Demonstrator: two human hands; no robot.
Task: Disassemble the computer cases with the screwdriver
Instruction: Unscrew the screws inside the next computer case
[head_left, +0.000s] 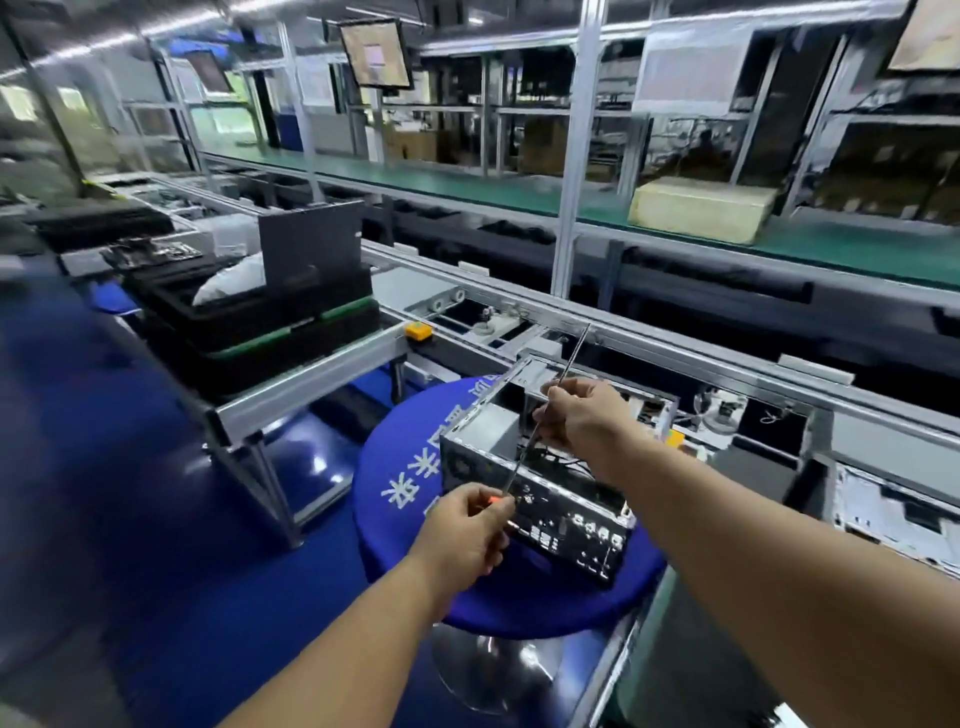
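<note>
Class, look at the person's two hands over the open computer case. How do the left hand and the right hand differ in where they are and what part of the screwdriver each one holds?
The left hand sits lower and nearer the camera; the right hand is higher, above the open computer case.
The left hand grips the screwdriver at its orange handle; the right hand pinches its thin metal shaft partway up.
Both hold the same screwdriver.

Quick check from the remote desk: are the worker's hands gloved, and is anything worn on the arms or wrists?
No gloves: the left hand and the right hand are both bare. Both forearms are bare as far as the frame shows, with no sleeves, watch, wrist strap or cable visible on them.
</note>
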